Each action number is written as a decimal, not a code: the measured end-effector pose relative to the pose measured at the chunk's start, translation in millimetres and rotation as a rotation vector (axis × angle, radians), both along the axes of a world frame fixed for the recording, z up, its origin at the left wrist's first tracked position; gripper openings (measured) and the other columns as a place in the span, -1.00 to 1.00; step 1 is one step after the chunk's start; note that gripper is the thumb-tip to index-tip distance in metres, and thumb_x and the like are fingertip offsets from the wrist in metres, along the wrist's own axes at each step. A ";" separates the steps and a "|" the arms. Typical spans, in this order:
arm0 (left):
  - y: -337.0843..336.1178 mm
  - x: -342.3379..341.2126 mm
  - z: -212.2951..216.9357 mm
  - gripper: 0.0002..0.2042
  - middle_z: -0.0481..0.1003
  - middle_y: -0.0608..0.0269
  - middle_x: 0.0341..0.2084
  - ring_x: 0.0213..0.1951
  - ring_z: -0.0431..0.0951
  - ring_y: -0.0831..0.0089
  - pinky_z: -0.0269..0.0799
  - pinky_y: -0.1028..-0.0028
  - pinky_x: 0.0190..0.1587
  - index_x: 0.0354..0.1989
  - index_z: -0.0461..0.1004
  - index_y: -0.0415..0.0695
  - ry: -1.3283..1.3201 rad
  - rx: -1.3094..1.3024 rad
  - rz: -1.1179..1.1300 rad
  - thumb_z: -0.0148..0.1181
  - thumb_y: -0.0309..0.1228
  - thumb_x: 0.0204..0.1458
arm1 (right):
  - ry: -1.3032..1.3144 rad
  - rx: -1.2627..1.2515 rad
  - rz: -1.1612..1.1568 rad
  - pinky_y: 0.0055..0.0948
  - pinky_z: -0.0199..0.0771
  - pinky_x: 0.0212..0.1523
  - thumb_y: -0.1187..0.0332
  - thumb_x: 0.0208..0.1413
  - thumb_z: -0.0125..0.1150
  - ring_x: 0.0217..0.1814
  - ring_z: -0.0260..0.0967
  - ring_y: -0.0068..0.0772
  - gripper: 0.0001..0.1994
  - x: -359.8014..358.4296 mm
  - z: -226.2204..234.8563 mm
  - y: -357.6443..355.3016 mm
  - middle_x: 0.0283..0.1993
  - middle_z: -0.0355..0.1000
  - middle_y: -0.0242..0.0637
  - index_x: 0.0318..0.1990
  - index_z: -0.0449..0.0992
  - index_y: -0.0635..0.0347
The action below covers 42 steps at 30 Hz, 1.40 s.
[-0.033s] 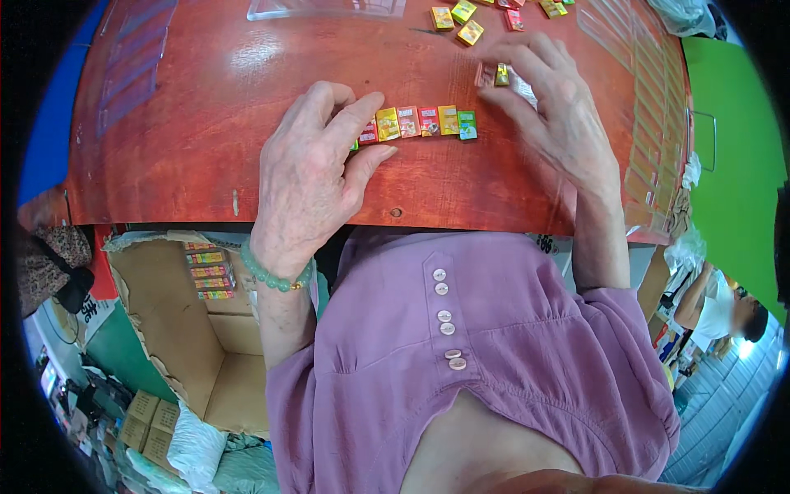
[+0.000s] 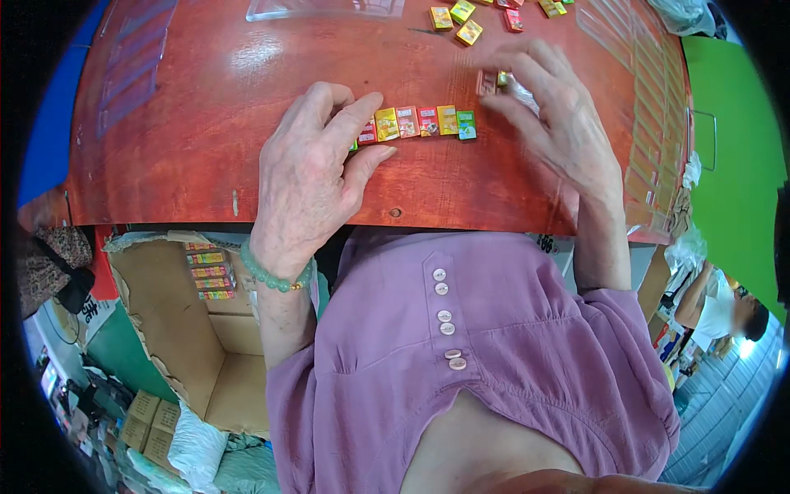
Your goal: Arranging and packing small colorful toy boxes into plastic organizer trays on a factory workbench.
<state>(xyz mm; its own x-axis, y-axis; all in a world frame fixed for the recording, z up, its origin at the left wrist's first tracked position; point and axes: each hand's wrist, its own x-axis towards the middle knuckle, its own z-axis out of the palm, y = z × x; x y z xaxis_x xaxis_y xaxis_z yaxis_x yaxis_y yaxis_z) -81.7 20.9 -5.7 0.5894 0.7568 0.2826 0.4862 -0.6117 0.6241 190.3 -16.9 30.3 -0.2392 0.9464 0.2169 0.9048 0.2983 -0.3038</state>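
Observation:
A row of small printed boxes (image 2: pixel 408 122) in red, yellow, pink and green lies on the red-brown table. My left hand (image 2: pixel 309 169) rests at the row's left end, with thumb and index finger along its two long sides. Some boxes there are hidden under the hand. Up and to the right of the row, my right hand (image 2: pixel 559 115) curls round a small pinkish box (image 2: pixel 486 82), thumb on the near side and fingers beyond. A yellow box (image 2: pixel 503 78) and a shiny clear piece (image 2: pixel 523 95) show between its fingers. The right fingertips are blurred.
Loose small boxes (image 2: pixel 469 32) lie scattered at the far edge. Clear plastic trays (image 2: pixel 325 10) sit at the far side, left and right. Below the table on the left stands an open cardboard box (image 2: pixel 239 387) with packed strips inside. Another person (image 2: pixel 712 309) is at far right.
The pinkish and yellow boxes at my right hand have shifted slightly toward me, and the right fingers have moved a little. My left hand stays put.

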 end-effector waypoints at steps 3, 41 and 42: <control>0.5 -0.2 0.5 -0.58 0.44 0.12 -0.20 -0.17 0.54 0.15 0.53 0.25 -0.16 -0.01 0.57 -0.21 -0.001 -0.016 -0.004 0.46 -0.45 -0.10 | 0.075 -0.173 0.015 -0.25 0.51 0.03 0.42 0.14 0.33 0.01 0.50 -0.05 -0.70 2.9 10.7 -16.7 0.00 0.47 -0.15 0.02 0.54 0.23; 0.8 4.3 1.6 -0.56 0.45 0.16 -0.26 -0.22 0.54 0.18 0.52 0.27 -0.21 0.02 0.59 -0.15 -0.006 0.047 0.002 0.48 -0.42 -0.11 | -0.023 -0.303 0.064 -0.14 0.54 -0.05 0.36 0.15 0.34 -0.04 0.49 0.02 -0.64 -36.0 11.1 -12.5 -0.06 0.45 -0.11 0.10 0.53 0.20; 1.9 2.0 3.5 -0.56 0.45 0.16 -0.26 -0.22 0.54 0.18 0.52 0.27 -0.21 0.02 0.59 -0.15 -0.003 0.047 0.002 0.48 -0.42 -0.11 | -0.020 -0.304 0.065 -0.14 0.54 -0.05 0.36 0.15 0.34 -0.04 0.49 0.02 -0.64 -37.1 10.8 -13.3 -0.06 0.45 -0.11 0.10 0.53 0.20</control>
<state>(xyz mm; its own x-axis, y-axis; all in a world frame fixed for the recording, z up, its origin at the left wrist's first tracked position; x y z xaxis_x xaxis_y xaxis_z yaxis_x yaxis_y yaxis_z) -79.7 22.8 -2.2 0.5866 0.7441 0.3196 0.4858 -0.6391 0.5963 153.2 -30.2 41.1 -0.3030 0.9497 -0.0790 0.8936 0.2543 -0.3699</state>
